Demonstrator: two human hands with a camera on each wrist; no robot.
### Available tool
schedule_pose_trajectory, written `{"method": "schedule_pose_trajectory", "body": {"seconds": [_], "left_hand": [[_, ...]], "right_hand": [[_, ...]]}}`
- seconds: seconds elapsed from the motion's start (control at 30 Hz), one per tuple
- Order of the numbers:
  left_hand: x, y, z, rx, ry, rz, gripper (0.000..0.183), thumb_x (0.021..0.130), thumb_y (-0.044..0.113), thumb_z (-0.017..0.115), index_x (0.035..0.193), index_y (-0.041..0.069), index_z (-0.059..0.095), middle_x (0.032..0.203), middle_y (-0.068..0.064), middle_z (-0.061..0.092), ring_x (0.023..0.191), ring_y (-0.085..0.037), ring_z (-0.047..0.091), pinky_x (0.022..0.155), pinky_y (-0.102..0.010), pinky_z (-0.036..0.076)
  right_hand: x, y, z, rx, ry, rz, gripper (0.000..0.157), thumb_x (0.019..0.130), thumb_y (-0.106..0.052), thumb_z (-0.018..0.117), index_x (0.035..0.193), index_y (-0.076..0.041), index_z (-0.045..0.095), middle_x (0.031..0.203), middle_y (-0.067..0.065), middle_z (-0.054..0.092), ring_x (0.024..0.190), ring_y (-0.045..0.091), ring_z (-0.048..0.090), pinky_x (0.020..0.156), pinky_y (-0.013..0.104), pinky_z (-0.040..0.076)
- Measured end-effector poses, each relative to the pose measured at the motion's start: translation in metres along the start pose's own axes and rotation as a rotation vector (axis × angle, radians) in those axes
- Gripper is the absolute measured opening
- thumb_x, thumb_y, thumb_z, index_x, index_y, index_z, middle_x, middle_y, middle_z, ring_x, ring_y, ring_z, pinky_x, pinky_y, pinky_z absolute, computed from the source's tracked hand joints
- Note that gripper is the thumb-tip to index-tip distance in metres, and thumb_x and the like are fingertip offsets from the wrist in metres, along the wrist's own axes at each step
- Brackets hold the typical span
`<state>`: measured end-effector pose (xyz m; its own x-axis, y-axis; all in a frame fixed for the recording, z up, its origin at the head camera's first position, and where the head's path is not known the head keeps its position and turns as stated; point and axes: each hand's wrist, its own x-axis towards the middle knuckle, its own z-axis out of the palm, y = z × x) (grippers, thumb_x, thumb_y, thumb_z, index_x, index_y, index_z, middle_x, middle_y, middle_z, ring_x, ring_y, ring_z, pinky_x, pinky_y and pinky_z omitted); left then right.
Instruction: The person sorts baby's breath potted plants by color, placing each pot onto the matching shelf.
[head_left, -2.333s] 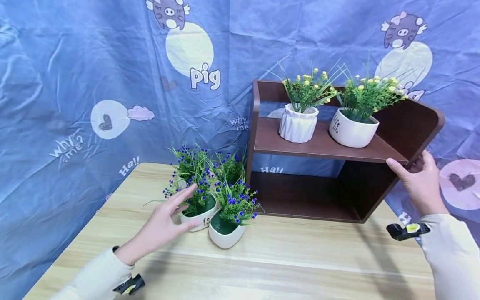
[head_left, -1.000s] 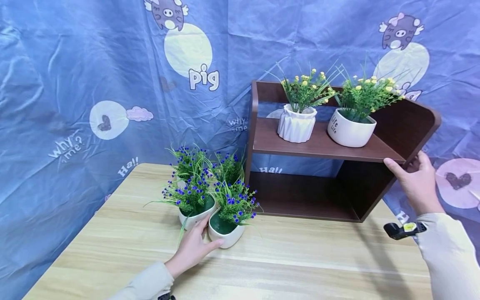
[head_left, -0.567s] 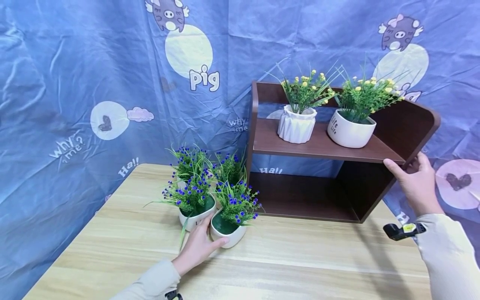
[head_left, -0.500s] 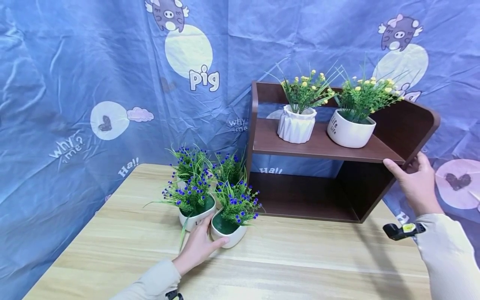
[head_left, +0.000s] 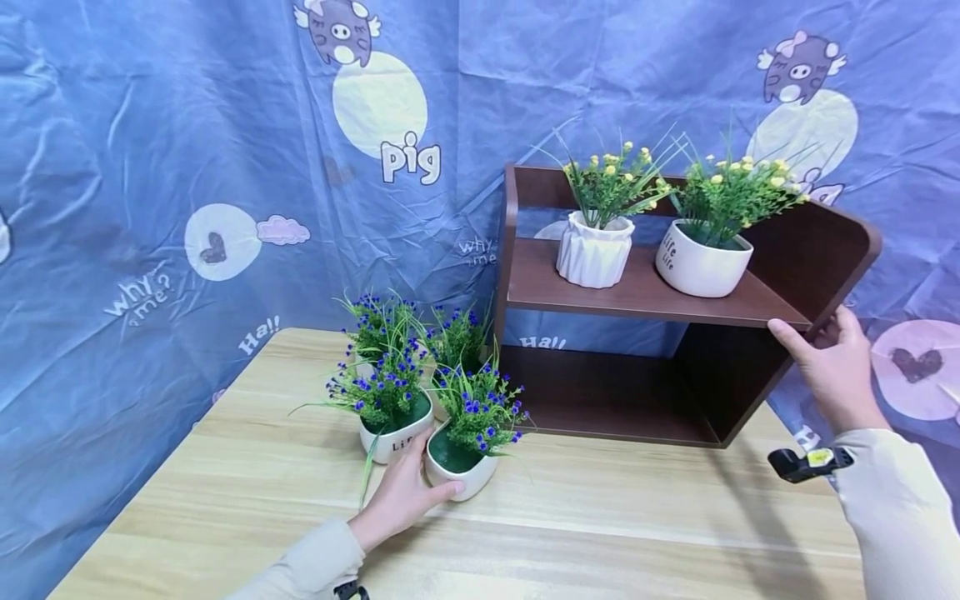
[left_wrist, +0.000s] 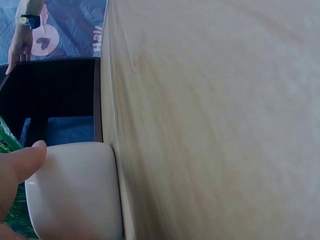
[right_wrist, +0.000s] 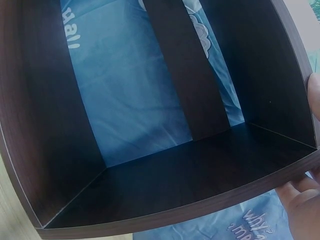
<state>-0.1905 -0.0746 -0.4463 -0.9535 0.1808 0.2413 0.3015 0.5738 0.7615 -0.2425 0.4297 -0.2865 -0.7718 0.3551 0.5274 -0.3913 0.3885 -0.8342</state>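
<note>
My left hand (head_left: 401,493) grips a white potted plant (head_left: 468,482) with blue flowers, thumb on its near side and fingers around its left. In the left wrist view the white pot (left_wrist: 75,192) sits low against the wooden surface, with the thumb (left_wrist: 30,161) on it. My right hand (head_left: 840,367) holds the right side of a dark brown two-tier shelf (head_left: 821,250), its thumb on the front edge at the upper board; in the right wrist view, fingers (right_wrist: 300,202) curl under the panel's outer side. Beside the gripped plant stands another blue-flowered plant in a white pot (head_left: 386,442) lettered "Life".
Two more blue-flowered plants (head_left: 375,321) stand behind, partly hidden. On the upper board are a yellow-flowered plant in a ribbed white pot (head_left: 595,254) and another in a round white pot (head_left: 705,262). A blue printed cloth (head_left: 225,108) hangs behind the wooden table (head_left: 600,533).
My left hand has come down from above the plants and taken hold of the front pot, which has shifted slightly right, apart from its neighbour. My right hand stays on the shelf.
</note>
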Motion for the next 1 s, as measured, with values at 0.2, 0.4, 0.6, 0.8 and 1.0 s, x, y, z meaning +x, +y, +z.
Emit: {"method": "schedule_pose_trajectory", "body": {"seconds": [0.2,0.4,0.6,0.8,1.0], "left_hand": [[0.003,0.001,0.000,0.015,-0.030,-0.001,0.096,0.063,0.046,0.074,0.135,-0.001,0.031,0.132,-0.020,0.041,0.119,-0.035,0.040,0.098,-0.047,0.032],[0.007,0.000,0.000,-0.008,-0.021,0.030,0.088,0.059,0.045,0.078,0.128,0.004,0.041,0.121,-0.010,0.052,0.109,-0.027,0.049,0.092,-0.042,0.040],[0.008,0.007,0.009,-0.064,-0.076,0.076,0.087,0.058,0.044,0.079,0.128,0.009,0.043,0.120,-0.004,0.053,0.107,-0.020,0.051,0.090,-0.038,0.042],[0.014,0.018,0.024,-0.081,-0.125,0.118,0.085,0.060,0.043,0.078,0.128,0.005,0.043,0.121,-0.008,0.054,0.104,-0.021,0.054,0.087,-0.036,0.044],[0.027,0.037,0.039,-0.068,-0.162,0.121,0.085,0.061,0.044,0.077,0.129,0.004,0.042,0.119,-0.008,0.055,0.099,-0.020,0.055,0.082,-0.031,0.046]], "right_hand": [[0.000,0.002,0.000,0.022,-0.001,0.007,0.050,0.076,-0.002,0.067,0.121,-0.013,0.048,0.097,-0.010,0.057,0.088,-0.001,0.052,0.068,0.003,0.041],[0.000,0.001,0.000,0.063,-0.006,0.002,0.050,0.075,0.000,0.067,0.120,-0.011,0.048,0.097,-0.009,0.058,0.088,-0.001,0.053,0.068,0.003,0.041],[-0.001,-0.003,-0.001,0.045,0.004,0.004,0.050,0.075,0.000,0.066,0.120,-0.012,0.048,0.096,-0.010,0.058,0.087,-0.002,0.053,0.068,0.003,0.041],[0.002,0.003,0.001,0.074,-0.016,-0.001,0.052,0.076,-0.003,0.067,0.123,-0.011,0.046,0.101,-0.006,0.058,0.091,0.003,0.053,0.069,0.005,0.041],[0.007,0.015,-0.005,0.116,-0.016,-0.012,0.051,0.075,-0.002,0.067,0.121,-0.012,0.048,0.101,-0.005,0.059,0.091,0.002,0.054,0.068,0.006,0.042]]}}
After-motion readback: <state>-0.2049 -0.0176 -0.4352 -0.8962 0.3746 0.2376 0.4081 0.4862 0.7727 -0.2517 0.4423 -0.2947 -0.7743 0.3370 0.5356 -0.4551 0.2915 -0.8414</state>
